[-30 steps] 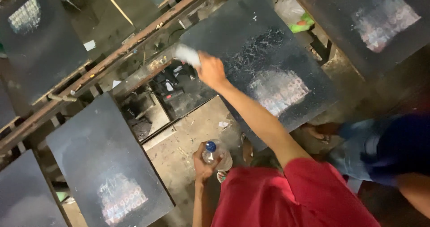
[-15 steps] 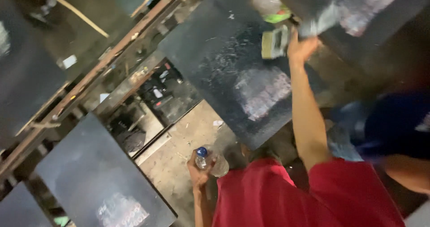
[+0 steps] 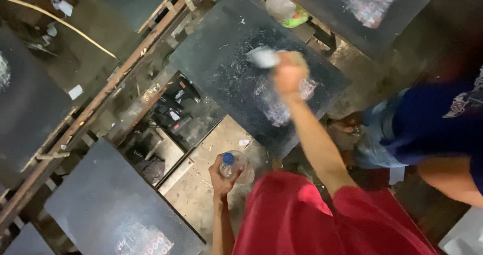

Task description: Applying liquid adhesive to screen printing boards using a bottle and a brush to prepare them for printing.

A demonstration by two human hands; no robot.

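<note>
While the right hand (image 3: 288,76) is gripping a pale rag (image 3: 264,58) on the dark printing board (image 3: 221,54), the left hand (image 3: 221,177) is clutching a clear blue-capped bottle (image 3: 232,165) lower down; flat, even pressure probably suits wiping best.

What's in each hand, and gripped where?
Left hand holds a clear plastic bottle with a blue cap, gripped around its upper body below the cap. Right hand presses a pale, blurred rag or sponge onto the dark board; exact grip unclear.

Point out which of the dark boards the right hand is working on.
The centre dark board, streaked with white marks, under the right hand and its pale cloth. The other boards lie untouched.
</note>
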